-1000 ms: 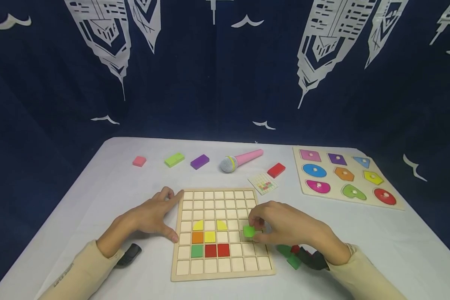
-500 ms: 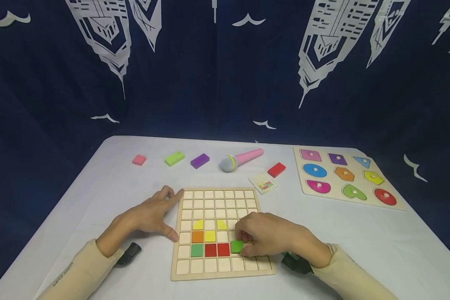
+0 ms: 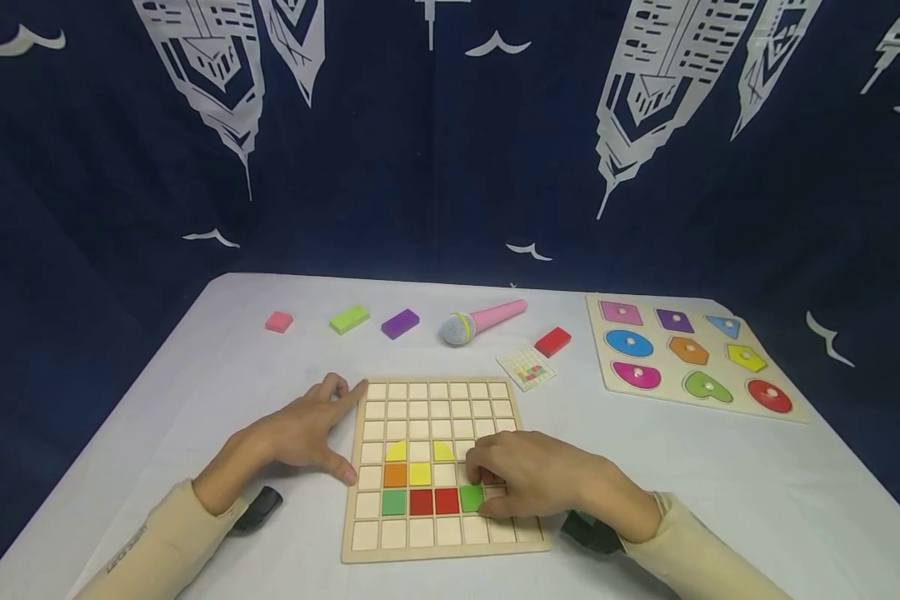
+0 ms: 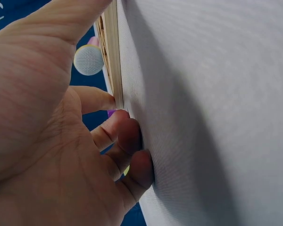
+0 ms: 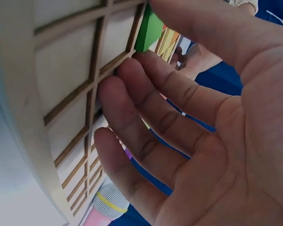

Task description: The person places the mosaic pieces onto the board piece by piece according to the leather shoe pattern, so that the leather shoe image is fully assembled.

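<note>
Your right hand presses the bright green square tile into the wooden grid board; your left hand, fingers relaxed, steadies the board's left edge.

Your bright green square tile lies flat in a cell of the wooden grid board, in the row second from the near edge. It sits just right of two red tiles, with a darker green tile at that row's left. The pale board lies flat on the surface; most of its cells are bare wood. In the right wrist view the tile shows as a green edge.
</note>
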{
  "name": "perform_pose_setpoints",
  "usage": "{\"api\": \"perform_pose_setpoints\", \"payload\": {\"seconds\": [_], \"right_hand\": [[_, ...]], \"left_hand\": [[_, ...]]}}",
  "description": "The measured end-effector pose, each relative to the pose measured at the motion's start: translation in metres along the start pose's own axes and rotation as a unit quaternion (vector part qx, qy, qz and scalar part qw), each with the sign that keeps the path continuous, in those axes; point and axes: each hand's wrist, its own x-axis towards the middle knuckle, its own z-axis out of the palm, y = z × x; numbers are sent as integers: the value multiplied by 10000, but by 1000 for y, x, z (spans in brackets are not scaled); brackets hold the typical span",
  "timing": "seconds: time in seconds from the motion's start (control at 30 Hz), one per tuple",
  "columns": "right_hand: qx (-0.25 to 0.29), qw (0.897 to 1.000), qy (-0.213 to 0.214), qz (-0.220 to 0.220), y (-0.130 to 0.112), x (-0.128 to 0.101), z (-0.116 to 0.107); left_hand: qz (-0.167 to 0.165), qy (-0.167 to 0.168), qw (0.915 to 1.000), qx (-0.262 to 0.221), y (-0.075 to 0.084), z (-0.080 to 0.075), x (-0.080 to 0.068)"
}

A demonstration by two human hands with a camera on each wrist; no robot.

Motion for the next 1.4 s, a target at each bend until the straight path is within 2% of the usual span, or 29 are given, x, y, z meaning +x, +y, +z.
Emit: {"api": "perform_pose_setpoints", "payload": {"seconds": [0.43,0.73,0.93,1.23,1.4], "right_hand": [[-223,9995,179,-118,-4,-3,4],[-683,9968,384,-183,-11,-12,7],[-415,9986,321,-73,-6,-21,8],[-187,9983,438,-341,3,-32,5],[-129,9984,472,-270,6,-36,3]], "left_hand": [[-58,15,10000,44,-2,2,1],[-62,3,9999,86,-1,1,1],[-63,-25,9999,97,-1,1,2],[-76,-16,9999,91,1,-1,1],[-106,-33,9999,80,1,0,1]]}}
